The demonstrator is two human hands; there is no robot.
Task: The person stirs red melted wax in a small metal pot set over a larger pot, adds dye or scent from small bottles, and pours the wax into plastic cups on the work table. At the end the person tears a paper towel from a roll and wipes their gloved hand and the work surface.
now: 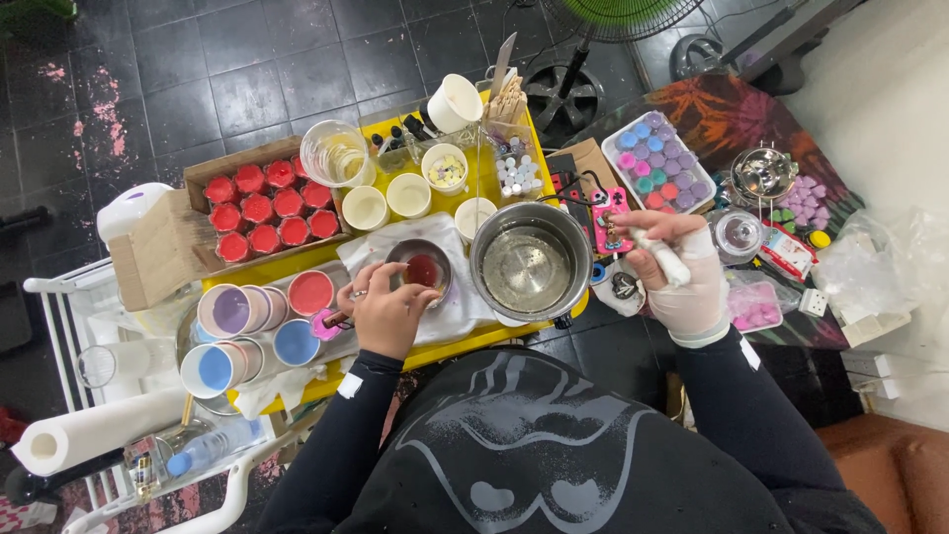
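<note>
Nearest the camera, the person's dark printed top fills the bottom of the view, with both black sleeves reaching out to a yellow table [494, 336]. The left hand [388, 309] is bare and curled, its fingers closed around a thin stick-like tool whose dark end pokes out to the left of the hand; the fingertips rest at the near rim of a small metal cup [421, 268] holding red liquid, which sits on a white cloth [450, 311]. The right hand [680, 275] wears a pale glove and is wrapped around a white tube-shaped thing [660, 255]; its fingertips touch a small pink device [615, 227] just right of the table edge. Between the two hands stands a large steel pot [531, 260] with clear liquid inside. To the left of the left hand, a tray carries round tins [257, 326] filled with lilac, red and blue wax. Near left, a roll of white paper [94, 433] lies on a white cart. Farther out on the table stand pale cream-coloured cups [386, 201], a clear glass jug [334, 153] and a cardboard box of red candles [265, 208]. At the far edge a white mug [453, 103] lies tipped beside a bundle of wooden sticks [507, 99]. Far right, on a patterned cloth, a white tray of pastel rounds [660, 163] sits near a small metal pot [763, 173].
</note>
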